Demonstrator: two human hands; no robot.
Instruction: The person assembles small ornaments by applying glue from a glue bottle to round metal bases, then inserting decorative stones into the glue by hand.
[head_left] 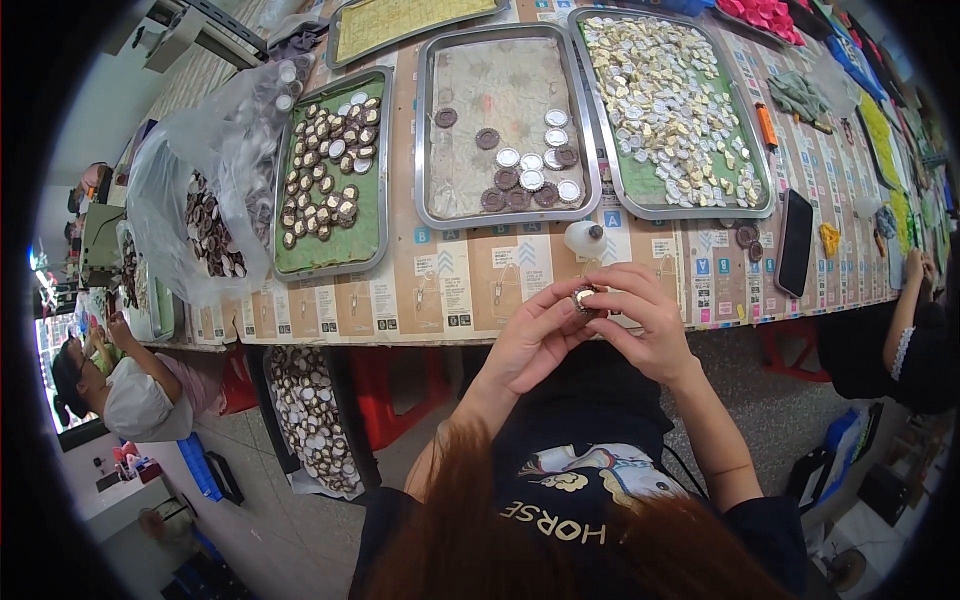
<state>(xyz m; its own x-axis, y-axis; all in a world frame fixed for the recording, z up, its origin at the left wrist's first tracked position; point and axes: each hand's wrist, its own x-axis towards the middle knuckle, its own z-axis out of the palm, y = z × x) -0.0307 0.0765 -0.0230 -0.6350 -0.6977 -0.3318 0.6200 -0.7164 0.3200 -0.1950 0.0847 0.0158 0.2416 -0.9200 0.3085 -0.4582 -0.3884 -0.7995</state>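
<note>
At the table's near edge, both of my hands hold one small round brown piece (583,298) with a scalloped rim and a shiny pale part on top. My left hand (540,335) grips it between thumb and fingers. My right hand (645,320) pinches it from the other side, fingertips on the pale part. Just beyond stands a white squeeze bottle (582,238) with a dark cap, its lower part partly behind my fingers. Past it, a metal tray (470,130) carries loose brown scalloped discs (515,185) and white-faced ones (556,118).
To the right, a tray (765,205) holds many small white and gold pieces; a phone (795,243) and orange cutter (767,127) lie beyond. At left are a green-lined tray (350,255) of brown-and-gold pieces and a plastic bag (165,165). A filled crate (315,420) stands below. People sit on both sides.
</note>
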